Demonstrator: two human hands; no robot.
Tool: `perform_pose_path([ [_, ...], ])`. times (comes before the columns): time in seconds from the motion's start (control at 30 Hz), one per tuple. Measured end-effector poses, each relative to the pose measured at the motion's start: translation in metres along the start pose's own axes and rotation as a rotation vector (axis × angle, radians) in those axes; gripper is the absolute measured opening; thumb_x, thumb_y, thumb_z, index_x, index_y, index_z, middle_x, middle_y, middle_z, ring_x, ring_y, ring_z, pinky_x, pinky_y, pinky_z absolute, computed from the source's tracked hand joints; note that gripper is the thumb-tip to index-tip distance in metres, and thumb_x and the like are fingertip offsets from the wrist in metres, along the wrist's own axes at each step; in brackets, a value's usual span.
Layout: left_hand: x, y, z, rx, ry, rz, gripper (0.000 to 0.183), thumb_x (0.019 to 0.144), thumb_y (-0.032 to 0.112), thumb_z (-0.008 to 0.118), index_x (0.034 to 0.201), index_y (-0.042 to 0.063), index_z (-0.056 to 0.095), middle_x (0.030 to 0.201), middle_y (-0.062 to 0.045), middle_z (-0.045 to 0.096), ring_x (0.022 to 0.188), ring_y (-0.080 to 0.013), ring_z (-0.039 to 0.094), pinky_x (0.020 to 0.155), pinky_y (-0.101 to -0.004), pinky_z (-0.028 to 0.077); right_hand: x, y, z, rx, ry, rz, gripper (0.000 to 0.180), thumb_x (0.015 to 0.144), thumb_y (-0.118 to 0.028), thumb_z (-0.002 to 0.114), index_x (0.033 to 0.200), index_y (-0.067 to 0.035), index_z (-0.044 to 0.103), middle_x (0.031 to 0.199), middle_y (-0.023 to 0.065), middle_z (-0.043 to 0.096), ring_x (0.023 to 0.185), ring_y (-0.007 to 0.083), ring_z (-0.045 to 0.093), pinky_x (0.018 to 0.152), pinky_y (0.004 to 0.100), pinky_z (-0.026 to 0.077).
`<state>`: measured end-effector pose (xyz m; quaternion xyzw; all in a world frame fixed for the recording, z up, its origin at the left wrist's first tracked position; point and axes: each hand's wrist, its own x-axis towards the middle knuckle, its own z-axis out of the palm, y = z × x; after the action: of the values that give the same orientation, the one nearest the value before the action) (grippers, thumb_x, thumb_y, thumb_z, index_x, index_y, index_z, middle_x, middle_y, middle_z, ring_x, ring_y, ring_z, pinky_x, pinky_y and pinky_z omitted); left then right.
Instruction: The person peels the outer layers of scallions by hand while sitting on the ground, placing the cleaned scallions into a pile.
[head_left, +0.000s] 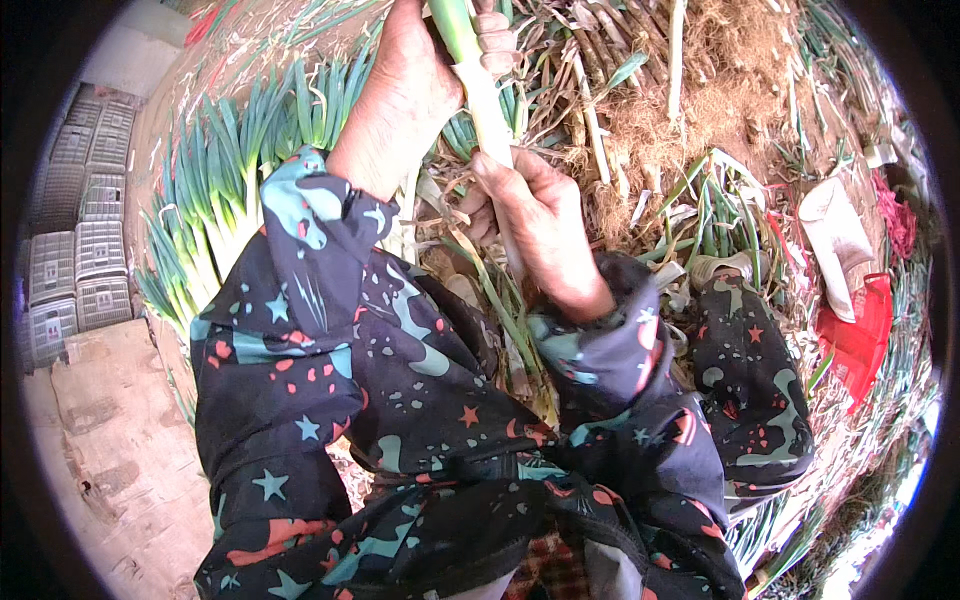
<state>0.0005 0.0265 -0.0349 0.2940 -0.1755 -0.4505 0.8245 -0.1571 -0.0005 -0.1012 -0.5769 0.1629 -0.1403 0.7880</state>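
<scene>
A long green onion (487, 112), white along its shank and green at the top, slants between my two hands. My left hand (412, 94) is wrapped around its green upper part. Lower down, my right hand (551, 225) pinches the white shank between thumb and fingers. The lower end of the onion is partly hidden behind that hand. Dry, yellowing leaves (502, 322) lie below, between my legs. To the left, a row of green onions (217, 202) with pale, clean shanks lies side by side, partly covered by my left sleeve.
Beyond my right hand is a heap of soil-brown onions with tangled roots (720, 97). Loose green leaves (720, 202) lie near my shoe. A red plastic piece (859, 337), a white object (832, 232) and pink twine (892, 217) are at right. Stacked plastic crates (101, 247) and wooden boards (120, 420) line the left.
</scene>
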Motion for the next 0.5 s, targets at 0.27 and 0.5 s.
perform_pose_path([
  [0.27, -0.006, 0.011, 0.000, 0.427, 0.371, -0.046, 0.020, 0.088, 0.013, 0.054, 0.100, -0.002, 0.059, 0.084, -0.010, 0.062, 0.076, -0.0202, 0.060, 0.069, -0.0316, 0.050, 0.004, 0.006, 0.014, -0.403, 0.317, -0.232, 0.032, 0.079, -0.027, 0.069, 0.089, 0.002, 0.061, 0.067, 0.0096, 0.061, 0.060, 0.0124, 0.056, 0.056, 0.0299, 0.045],
  [0.5, -0.002, -0.004, -0.010, 0.380, 0.232, -0.115, 0.022, 0.090, 0.013, 0.047, 0.102, -0.004, 0.056, 0.083, -0.011, 0.062, 0.071, -0.0217, 0.060, 0.065, -0.0309, 0.050, 0.045, -0.022, 0.007, 0.160, 0.292, -0.292, 0.017, 0.076, -0.011, 0.072, 0.074, 0.000, 0.060, 0.065, 0.0006, 0.057, 0.055, 0.0044, 0.045, 0.050, 0.0192, 0.038],
])
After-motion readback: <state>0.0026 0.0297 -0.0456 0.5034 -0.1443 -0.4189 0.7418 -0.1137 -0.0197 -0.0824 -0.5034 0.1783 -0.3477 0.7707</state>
